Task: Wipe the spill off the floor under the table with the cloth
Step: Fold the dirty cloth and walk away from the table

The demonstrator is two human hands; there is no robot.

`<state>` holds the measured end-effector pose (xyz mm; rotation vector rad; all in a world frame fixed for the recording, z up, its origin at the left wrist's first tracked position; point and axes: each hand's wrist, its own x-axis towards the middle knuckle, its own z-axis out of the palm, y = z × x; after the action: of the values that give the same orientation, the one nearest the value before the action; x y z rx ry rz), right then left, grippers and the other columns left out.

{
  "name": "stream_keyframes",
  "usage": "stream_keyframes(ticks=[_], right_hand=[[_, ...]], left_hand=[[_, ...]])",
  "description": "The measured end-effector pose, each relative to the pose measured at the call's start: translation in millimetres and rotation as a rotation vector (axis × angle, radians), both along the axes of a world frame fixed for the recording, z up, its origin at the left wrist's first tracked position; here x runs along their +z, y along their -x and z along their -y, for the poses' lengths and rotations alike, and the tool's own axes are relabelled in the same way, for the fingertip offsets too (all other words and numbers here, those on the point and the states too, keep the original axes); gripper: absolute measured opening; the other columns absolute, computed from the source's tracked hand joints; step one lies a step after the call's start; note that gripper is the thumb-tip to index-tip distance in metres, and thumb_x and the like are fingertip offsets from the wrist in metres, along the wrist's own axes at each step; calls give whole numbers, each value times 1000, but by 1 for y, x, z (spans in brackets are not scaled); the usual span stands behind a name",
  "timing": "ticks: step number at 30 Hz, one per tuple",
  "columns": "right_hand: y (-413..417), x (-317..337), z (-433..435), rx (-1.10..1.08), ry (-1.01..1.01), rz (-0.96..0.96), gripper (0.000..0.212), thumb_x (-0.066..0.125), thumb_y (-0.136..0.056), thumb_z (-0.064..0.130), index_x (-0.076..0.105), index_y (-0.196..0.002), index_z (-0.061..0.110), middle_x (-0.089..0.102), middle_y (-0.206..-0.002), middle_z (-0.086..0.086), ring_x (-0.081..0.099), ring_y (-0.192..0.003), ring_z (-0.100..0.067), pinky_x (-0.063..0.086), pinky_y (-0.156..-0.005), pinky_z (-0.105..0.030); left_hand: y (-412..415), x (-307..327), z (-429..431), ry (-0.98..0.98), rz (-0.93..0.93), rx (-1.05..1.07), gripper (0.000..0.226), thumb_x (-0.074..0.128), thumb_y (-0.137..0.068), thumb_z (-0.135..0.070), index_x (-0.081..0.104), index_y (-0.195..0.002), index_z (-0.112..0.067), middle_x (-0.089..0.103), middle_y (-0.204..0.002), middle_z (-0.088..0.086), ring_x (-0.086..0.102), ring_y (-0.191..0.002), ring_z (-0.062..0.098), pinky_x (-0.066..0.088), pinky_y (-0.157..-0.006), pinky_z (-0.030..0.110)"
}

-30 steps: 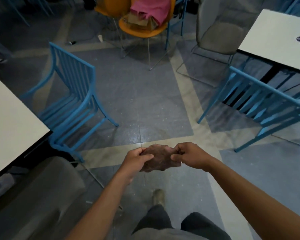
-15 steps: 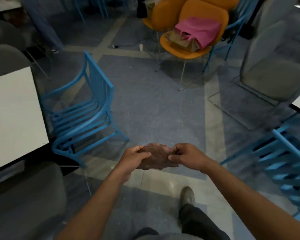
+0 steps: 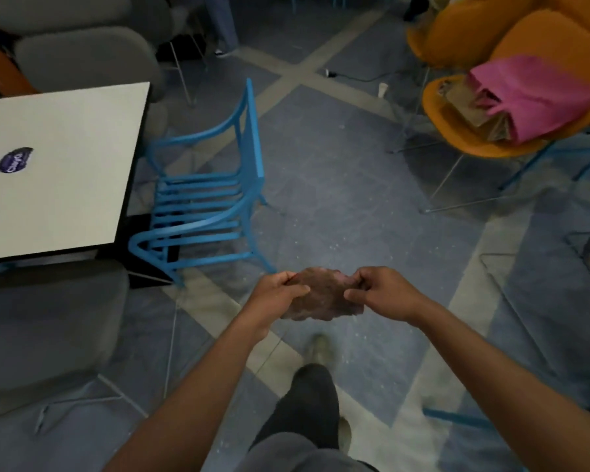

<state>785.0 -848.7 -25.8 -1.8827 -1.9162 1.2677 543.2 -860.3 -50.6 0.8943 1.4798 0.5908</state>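
Note:
A crumpled brown cloth (image 3: 321, 298) hangs in front of me at waist height, stretched between both hands. My left hand (image 3: 276, 294) grips its left edge and my right hand (image 3: 378, 294) pinches its right edge. A white square table (image 3: 65, 158) with a purple sticker stands at the left. No spill shows on the grey-blue floor (image 3: 338, 199); the floor under the table is hidden by the tabletop.
A blue slatted chair (image 3: 212, 206) stands against the table's right side. Grey chairs (image 3: 48, 328) sit at the near left and far left. Orange chairs (image 3: 491, 131) at the upper right carry a pink cloth and paper bags. My leg and shoe (image 3: 317, 349) are below the hands.
The view has swung left and moved forward: the white table and blue chair now lie closer at the left, the orange chairs shifted right. Both hands keep holding the cloth.

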Motion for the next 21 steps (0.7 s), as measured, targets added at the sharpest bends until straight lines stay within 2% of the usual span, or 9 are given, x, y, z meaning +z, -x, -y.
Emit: stream_keyframes(ticks=[2, 6, 11, 13, 17, 21], right_hand=[[-4, -3, -30, 42, 8, 0, 10, 77, -85, 32, 70, -84, 25, 72, -80, 4, 68, -78, -16, 55, -76, -39], [-8, -14, -95, 107, 10, 11, 12, 77, -84, 32, 67, -81, 26, 71, -80, 2, 68, -79, -18, 54, -75, -39], [-21, -21, -201, 152, 32, 42, 11, 77, -85, 30, 70, -85, 21, 72, -82, -1, 68, -80, -20, 54, -77, -42], [-23, -18, -245, 193, 57, 58, 12, 77, -85, 31, 71, -86, 21, 72, -83, -2, 68, -81, -21, 54, -78, -43], [-14, -3, -342, 213, 23, 46, 9, 77, -84, 31, 69, -82, 27, 72, -82, 0, 69, -80, -19, 55, -76, -42], [7, 3, -415, 284, 28, 33, 12, 78, -82, 33, 70, -81, 25, 72, -80, 0, 69, -80, -20, 55, -76, -42]], left_hand=[[-5, -4, -19, 2, -18, 35, 13, 75, -94, -16, 77, -107, -15, 82, -97, 7, 79, -93, 26, 65, -83, 42], [-12, -18, -70, 8, -39, 95, 11, 75, -95, -16, 77, -105, -16, 81, -96, 5, 76, -82, 12, 60, -65, 23], [-31, -28, -160, 28, -11, 148, 8, 74, -94, -13, 77, -102, -13, 79, -86, 1, 73, -71, 7, 54, -57, 19], [-36, -25, -197, 38, 11, 188, 7, 74, -94, -10, 77, -100, -12, 78, -82, 1, 72, -67, 6, 56, -56, 22], [-31, -9, -281, -7, 37, 249, 8, 77, -91, -10, 78, -96, -16, 80, -87, 7, 74, -77, 18, 63, -75, 38], [-18, 5, -333, -26, 21, 356, 10, 76, -91, -7, 78, -100, -10, 78, -88, 12, 72, -78, 22, 64, -80, 49]])
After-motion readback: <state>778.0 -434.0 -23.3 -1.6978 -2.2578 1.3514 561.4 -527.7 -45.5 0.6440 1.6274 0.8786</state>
